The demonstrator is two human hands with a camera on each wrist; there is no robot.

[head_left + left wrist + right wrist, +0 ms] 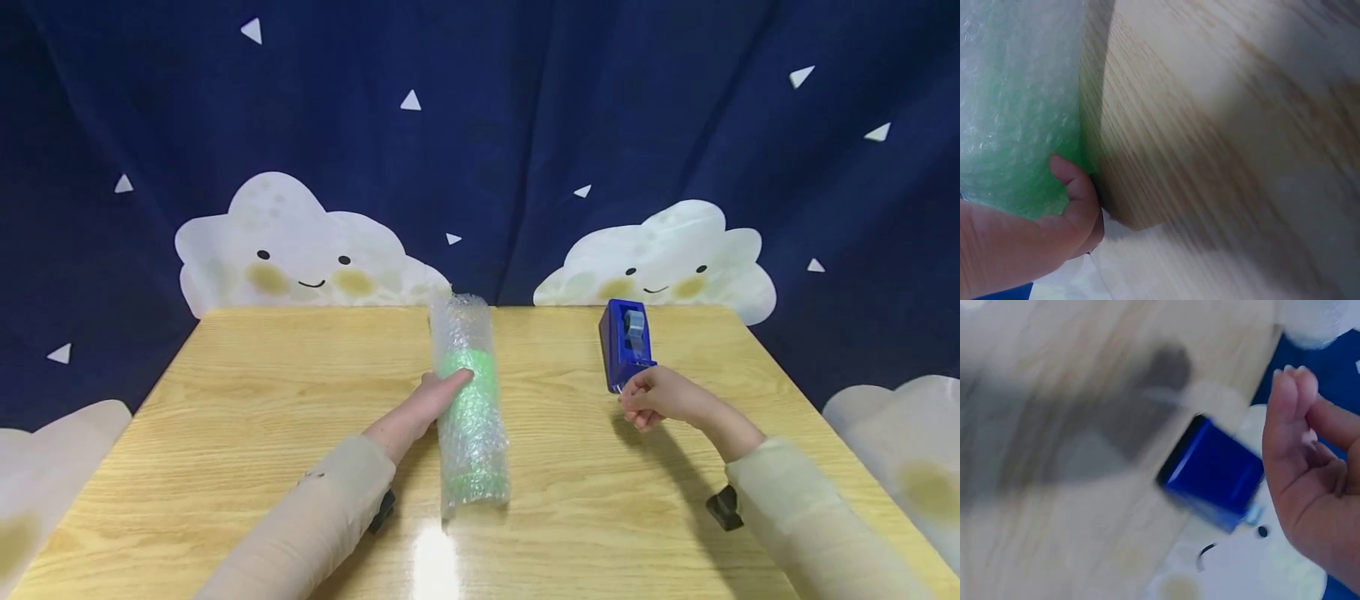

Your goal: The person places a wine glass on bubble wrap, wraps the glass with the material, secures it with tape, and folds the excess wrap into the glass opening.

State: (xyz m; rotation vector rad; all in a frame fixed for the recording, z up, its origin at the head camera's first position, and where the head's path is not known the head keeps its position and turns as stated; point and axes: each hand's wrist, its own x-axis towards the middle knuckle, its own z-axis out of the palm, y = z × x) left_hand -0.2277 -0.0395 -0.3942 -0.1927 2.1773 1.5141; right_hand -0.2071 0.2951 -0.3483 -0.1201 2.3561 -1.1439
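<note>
A long bubble-wrapped green item (468, 417), roughly tube-shaped, lies lengthwise on the wooden table. My left hand (440, 394) grips its left side, thumb over the top; in the left wrist view the hand (1063, 228) curls at the edge of the bubble wrap (1016, 94). To the right stands a blue tape dispenser (624, 342) with a roll of clear tape (634, 323). At its near end my right hand (660, 397) pinches thumb against fingertips on the tape end, which barely shows. The right wrist view has this hand (1310, 469) beside the dispenser (1216, 472).
The wooden table (300, 358) ends at the back against a dark blue curtain (487, 125) printed with clouds and white triangles. A dark wrist device (724, 508) sits under the right sleeve.
</note>
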